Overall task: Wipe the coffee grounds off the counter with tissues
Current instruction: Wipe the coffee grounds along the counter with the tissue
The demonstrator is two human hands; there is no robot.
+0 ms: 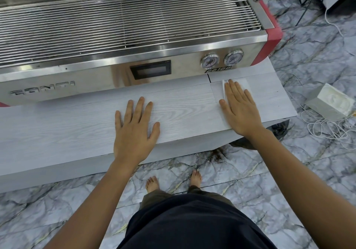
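A person stands barefoot at a pale wood-grain counter (77,133), both hands pressed flat on its top. The left hand (134,129) lies palm down with fingers spread, holding nothing, its wrist over the counter's near edge. The right hand (239,110) is also flat and unclenched, fingers together and stretched forward, pinning a white tissue (244,83) against the counter rather than gripping it. The tissue shows beyond the fingertips and along the thumb side of that hand, its edge lifted in a thin fold beside the index finger; the rest of it lies hidden beneath the palm.

Beyond both hands, touching the counter's far side, sits a stainless espresso machine (96,75) with a wire drip grate (125,19) across its top, a small dark display panel (150,69) beyond the gap between the hands, and two round pressure gauges (221,60) just beyond the right hand's fingertips. Red trim (273,37) edges the machine's right end.

A patch of dark coffee grounds (217,155) lies on the marble-patterned floor (289,181), below the counter's near edge and close under the right wrist. The counter surface around the hands looks largely free of grounds, though fine specks cannot be ruled out. To the outside of the right hand, on the floor, a tissue box (330,102) sits among tangled white cables (327,129).
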